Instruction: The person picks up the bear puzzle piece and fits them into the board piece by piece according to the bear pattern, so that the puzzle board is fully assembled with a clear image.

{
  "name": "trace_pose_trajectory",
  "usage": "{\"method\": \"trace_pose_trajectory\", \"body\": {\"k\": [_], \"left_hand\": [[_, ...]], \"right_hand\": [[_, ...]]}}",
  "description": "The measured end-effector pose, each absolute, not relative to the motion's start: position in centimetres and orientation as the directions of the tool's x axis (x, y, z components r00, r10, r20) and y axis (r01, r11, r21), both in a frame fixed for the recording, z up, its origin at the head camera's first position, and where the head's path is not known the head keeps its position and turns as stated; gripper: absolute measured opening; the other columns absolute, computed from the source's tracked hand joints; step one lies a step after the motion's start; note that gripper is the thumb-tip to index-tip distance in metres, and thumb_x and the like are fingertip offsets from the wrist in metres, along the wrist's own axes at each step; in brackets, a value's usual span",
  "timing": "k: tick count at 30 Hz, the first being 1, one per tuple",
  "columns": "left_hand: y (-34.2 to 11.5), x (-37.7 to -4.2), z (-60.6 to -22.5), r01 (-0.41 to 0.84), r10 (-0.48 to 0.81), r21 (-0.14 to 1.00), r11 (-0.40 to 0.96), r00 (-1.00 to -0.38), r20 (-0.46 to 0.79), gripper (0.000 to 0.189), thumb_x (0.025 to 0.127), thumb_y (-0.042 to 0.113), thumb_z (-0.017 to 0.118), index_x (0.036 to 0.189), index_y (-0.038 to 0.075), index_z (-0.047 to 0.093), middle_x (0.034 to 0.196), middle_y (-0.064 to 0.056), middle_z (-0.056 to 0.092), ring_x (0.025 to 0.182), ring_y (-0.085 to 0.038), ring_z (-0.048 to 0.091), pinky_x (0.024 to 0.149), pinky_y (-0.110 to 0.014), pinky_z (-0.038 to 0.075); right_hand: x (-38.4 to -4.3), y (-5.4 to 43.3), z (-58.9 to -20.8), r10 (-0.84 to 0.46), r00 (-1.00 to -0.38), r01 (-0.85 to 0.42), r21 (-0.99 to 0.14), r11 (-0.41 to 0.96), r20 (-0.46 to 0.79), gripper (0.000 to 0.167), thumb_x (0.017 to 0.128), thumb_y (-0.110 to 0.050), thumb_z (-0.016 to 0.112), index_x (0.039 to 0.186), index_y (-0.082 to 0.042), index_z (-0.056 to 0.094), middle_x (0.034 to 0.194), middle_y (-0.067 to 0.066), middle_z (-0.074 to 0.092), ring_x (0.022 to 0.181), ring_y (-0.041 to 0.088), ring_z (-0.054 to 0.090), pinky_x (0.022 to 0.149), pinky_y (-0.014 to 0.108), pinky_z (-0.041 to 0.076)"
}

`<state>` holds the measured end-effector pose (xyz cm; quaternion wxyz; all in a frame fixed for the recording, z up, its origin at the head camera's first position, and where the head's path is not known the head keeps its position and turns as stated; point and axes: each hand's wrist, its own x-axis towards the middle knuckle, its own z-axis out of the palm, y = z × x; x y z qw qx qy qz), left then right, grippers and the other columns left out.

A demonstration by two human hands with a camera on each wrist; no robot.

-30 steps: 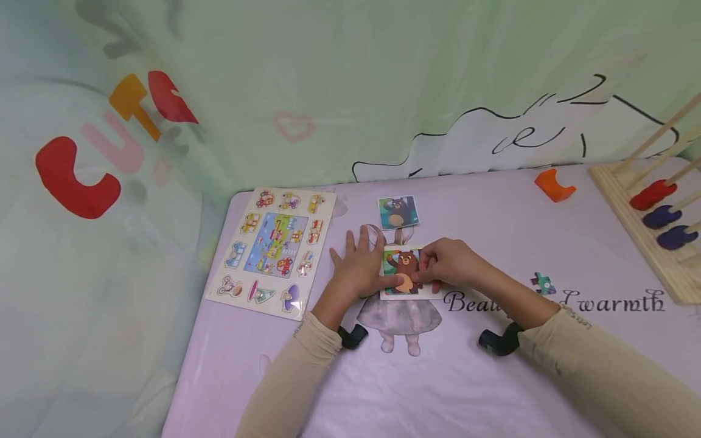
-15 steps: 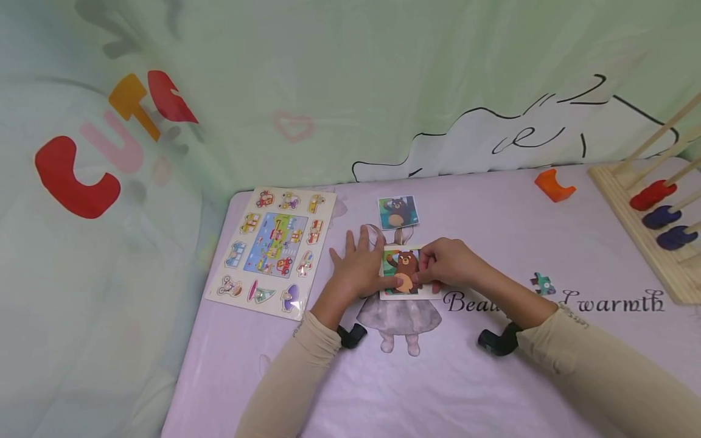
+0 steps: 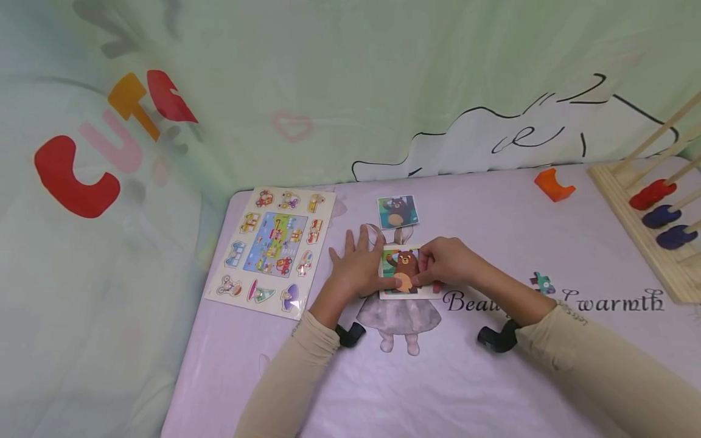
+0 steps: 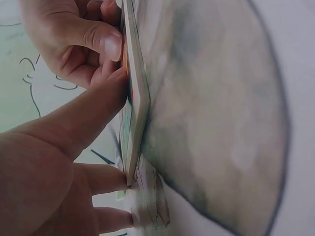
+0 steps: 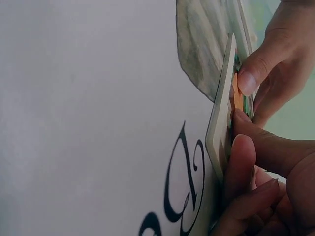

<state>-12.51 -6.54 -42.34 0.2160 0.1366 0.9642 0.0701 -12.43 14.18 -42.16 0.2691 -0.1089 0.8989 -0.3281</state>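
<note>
A small bear jigsaw puzzle (image 3: 406,263) lies in a pale tray (image 3: 408,297) at the table's middle. My left hand (image 3: 356,264) rests at its left side with fingers spread. The left thumb (image 4: 101,105) presses straight onto the picture near the bear's orange belly. My right hand (image 3: 450,261) is over the tray's right part, fingers curled. Its thumb (image 5: 253,137) and forefinger pinch at a puzzle piece (image 5: 238,93) by the belly. That hand hides the right edge of the picture. Above the tray lies a square bear picture card (image 3: 398,213).
A teal puzzle piece (image 3: 542,283) lies loose to the right. On the left is a wooden vehicle peg board (image 3: 317,292). An orange block (image 3: 554,185) and a wooden rack (image 3: 638,234) with red and blue pieces stand at the right. Curtains hang behind the table.
</note>
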Motion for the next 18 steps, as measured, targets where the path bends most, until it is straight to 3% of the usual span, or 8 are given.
{"method": "trace_pose_trajectory", "body": {"k": [18], "left_hand": [[-6.9,-12.5,-42.03,0.253,0.319,0.209,0.945,-0.856,-0.407,0.107,0.083,0.068,0.071,0.165,0.021,0.019,0.172,-0.018,0.005,0.158,-0.045,0.005,0.114,-0.077,0.019]], "right_hand": [[-12.64,14.19,-42.07,-0.376,-0.826,-0.037,-0.624,0.781,-0.421,0.029,0.083,-0.028,0.086,0.075,-0.012,0.063,0.06,0.0,0.062,0.053,0.016,0.065,0.061,0.03,0.042]]}}
